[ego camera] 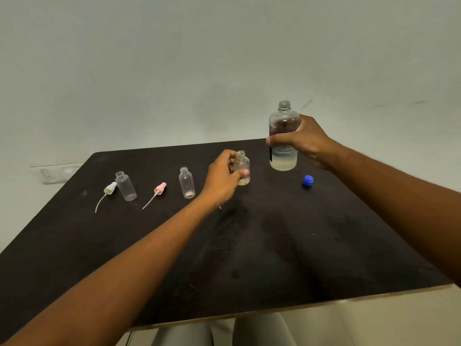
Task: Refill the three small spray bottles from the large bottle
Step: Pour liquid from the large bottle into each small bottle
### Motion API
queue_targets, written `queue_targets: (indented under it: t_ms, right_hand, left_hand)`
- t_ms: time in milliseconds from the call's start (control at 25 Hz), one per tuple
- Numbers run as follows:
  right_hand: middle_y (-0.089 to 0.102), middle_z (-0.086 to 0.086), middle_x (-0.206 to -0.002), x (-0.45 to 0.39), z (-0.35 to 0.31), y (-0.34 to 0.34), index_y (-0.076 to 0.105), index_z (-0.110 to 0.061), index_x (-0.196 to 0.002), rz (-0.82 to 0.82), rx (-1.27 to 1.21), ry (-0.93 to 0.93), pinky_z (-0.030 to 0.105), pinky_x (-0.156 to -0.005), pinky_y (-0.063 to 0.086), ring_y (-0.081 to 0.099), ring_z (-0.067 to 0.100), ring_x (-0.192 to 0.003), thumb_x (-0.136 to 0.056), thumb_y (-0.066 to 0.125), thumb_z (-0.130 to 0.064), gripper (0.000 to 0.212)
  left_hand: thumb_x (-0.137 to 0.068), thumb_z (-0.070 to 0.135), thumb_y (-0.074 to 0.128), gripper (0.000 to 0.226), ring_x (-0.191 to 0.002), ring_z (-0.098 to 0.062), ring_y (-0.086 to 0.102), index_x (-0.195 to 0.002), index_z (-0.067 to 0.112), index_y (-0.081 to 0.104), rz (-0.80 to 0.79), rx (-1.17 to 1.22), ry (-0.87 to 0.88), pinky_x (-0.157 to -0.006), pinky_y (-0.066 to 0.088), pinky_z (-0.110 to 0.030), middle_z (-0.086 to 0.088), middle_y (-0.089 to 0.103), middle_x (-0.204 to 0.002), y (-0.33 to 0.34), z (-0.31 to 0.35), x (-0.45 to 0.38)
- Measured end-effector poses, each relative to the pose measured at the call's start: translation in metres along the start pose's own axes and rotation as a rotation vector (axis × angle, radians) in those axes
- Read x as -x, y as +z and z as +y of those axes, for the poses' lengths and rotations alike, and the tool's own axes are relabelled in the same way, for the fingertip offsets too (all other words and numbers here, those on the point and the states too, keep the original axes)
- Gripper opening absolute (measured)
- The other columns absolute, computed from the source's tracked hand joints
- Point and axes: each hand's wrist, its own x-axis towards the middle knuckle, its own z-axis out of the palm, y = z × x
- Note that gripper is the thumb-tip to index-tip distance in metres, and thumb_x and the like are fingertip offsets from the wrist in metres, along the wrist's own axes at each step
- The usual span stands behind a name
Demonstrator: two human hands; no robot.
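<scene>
Dark worktop [249, 258]: left hand [222, 179] fingers gripped a small uncapped bottle [242, 171]; right hand [303, 139] fingers clasped the large bottle [284, 136].

Both bare forearms reach forward over the worktop [249, 245]. The left hand [222, 181] is curled around the small spray bottle [242, 168] — thumb across its front, fingers [230, 156] wrapped behind its neck. To the right of that bottle, the right hand [303, 139] grips the large bottle [284, 116] at mid-body — thumb in front, upright hold.
</scene>
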Motion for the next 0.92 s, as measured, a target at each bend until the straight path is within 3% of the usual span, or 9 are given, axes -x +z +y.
queue_targets:
  t_ms: [280,920]
  right_hand:
    - [0.075,-0.002,-0.098,-0.004,0.019,0.002,0.07,-0.016,-0.11,0.048,-0.011,0.005,0.032,-0.086,0.058,0.074,0.016,-0.095,-0.07,0.089,-0.009,0.045]
    - [0.076,0.0,-0.101,-0.005,0.031,0.005,0.07,-0.015,-0.115,0.069,0.007,0.012,0.035,-0.09,0.058,0.073,0.019,-0.098,-0.07,0.089,-0.011,0.049]
  left_hand:
    - [-0.083,0.015,0.081,0.039,-0.101,-0.013,0.067,-0.115,0.02,0.059,-0.024,-0.021,-0.04,-0.093,0.056,-0.038,0.004,0.07,-0.109,0.016,-0.026,-0.006]
    - [-0.084,0.022,0.08,0.045,-0.113,-0.015,0.061,-0.123,0.026,0.056,-0.04,-0.066,-0.09,-0.101,0.052,-0.044,0.007,0.066,-0.117,0.031,-0.05,0.001]
